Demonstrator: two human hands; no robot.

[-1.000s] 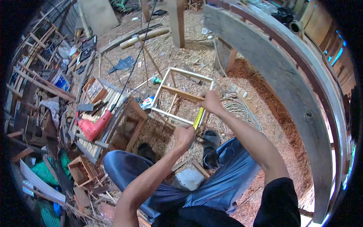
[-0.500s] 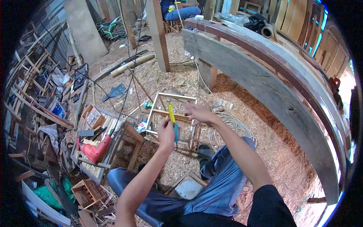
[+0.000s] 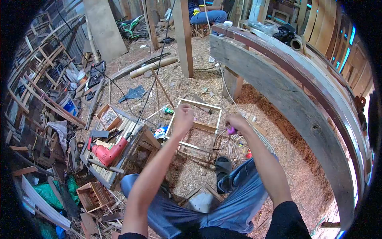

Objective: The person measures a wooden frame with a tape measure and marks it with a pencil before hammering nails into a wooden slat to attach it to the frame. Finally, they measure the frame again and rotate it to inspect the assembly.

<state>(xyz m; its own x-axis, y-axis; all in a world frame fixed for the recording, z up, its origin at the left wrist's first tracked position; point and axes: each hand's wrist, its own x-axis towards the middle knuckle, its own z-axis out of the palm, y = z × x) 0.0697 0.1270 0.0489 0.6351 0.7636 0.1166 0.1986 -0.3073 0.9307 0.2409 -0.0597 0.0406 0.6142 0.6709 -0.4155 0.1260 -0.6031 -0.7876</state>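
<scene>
My left hand [image 3: 183, 120] is raised over the left side of a light wooden frame [image 3: 205, 126], fingers curled closed; I cannot tell what they hold. To its right, my right hand [image 3: 237, 122] is closed around a small purple object [image 3: 231, 130], which pokes out below the fingers. That hand is just right of the frame, above a coil of pale cable [image 3: 234, 145]. The frame has a crossbar in the middle and rests on the shavings-covered ground in front of my knees.
On my left, a low slatted bench [image 3: 104, 174] carries a red power drill [image 3: 109, 152] and a small wooden box [image 3: 108, 118]. An upright post [image 3: 184, 40] stands ahead. A long plank [image 3: 278, 83] edges the workbench at right. Another person [image 3: 209, 16] sits at the back.
The yellow tape and teal body seen in my left hand no longer show. My right hand has gone from spread fingers to closed around the purple object. The view has shifted slightly left.
</scene>
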